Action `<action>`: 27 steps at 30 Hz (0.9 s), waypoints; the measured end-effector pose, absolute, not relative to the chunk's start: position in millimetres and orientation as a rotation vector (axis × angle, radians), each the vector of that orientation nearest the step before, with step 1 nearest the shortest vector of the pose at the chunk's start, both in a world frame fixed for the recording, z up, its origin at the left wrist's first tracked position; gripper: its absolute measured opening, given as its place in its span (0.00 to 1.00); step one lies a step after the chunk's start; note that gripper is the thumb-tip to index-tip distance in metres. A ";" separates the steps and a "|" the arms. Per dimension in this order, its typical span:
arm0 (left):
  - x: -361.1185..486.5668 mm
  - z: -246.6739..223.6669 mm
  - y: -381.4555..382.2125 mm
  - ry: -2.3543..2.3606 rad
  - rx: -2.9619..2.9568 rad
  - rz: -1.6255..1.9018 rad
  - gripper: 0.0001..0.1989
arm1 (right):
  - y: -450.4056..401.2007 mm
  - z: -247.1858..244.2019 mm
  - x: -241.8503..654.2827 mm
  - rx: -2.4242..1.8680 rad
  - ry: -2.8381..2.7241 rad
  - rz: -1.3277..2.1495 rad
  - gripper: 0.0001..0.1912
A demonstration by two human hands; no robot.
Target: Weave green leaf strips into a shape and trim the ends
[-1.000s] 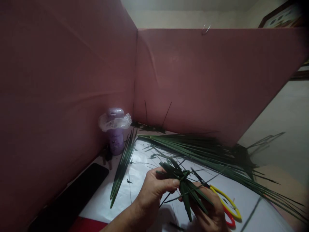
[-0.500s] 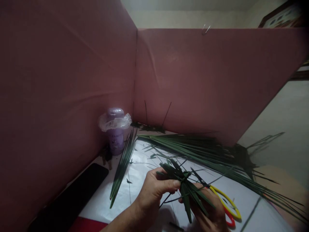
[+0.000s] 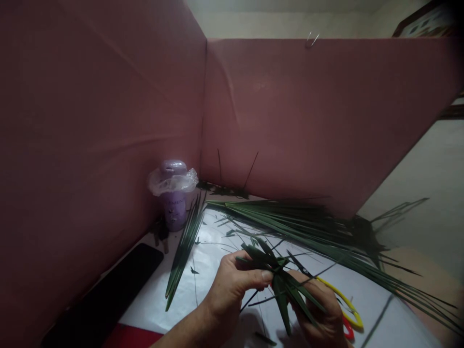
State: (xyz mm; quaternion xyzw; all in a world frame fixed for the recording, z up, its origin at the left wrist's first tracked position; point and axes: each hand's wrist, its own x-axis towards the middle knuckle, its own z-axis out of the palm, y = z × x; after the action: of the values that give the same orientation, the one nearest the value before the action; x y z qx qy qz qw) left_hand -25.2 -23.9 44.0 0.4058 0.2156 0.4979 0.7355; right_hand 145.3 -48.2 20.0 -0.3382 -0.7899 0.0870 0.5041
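A bundle of folded green palm leaf strips (image 3: 270, 261) is held above the white table top (image 3: 155, 309). My left hand (image 3: 232, 285) pinches its left side, thumb pressed on the leaves near the knot. Behind its lower right part, my right hand (image 3: 322, 309) has its fingers curled; the hanging leaf ends cover some of them. Just behind the right hand lie scissors (image 3: 344, 299) with yellow and red handles, partly hidden by that hand. A short leaf scrap (image 3: 265, 338) rests below the bundle.
Long palm leaves (image 3: 290, 222) stretch across the back and right of the table. A smaller leaf bunch (image 3: 184, 256) lies left, beside a purple tumbler (image 3: 175, 208) wrapped in clear plastic. A dark flat object (image 3: 119, 285) is along the left edge. Pink panels (image 3: 308, 121) stand behind.
My right hand has shifted slightly up and closer to the knot, covering more of the scissors. The left hand keeps its pinch. The view has tilted a little.
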 end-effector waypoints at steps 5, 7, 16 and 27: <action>-24.4 46.2 -23.6 0.453 0.886 1.103 0.04 | -47.1 14.2 146.1 -0.825 -1.890 0.260 0.15; -24.2 47.7 -24.2 0.435 0.891 1.106 0.04 | -47.9 13.4 144.2 -0.811 -1.891 0.305 0.14; -24.3 50.0 -25.4 0.413 0.889 1.081 0.04 | -52.6 20.7 134.5 -0.809 -1.859 0.299 0.11; -25.3 48.4 -24.4 0.463 0.904 1.088 0.05 | -53.7 20.7 140.3 -0.855 -1.930 0.123 0.08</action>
State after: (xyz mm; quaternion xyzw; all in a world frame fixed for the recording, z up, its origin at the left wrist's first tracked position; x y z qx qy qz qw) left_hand -25.3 -24.4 48.4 0.4115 0.2108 0.4951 0.7356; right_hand 140.3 -53.7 20.7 -0.3521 -0.7950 0.0509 0.4914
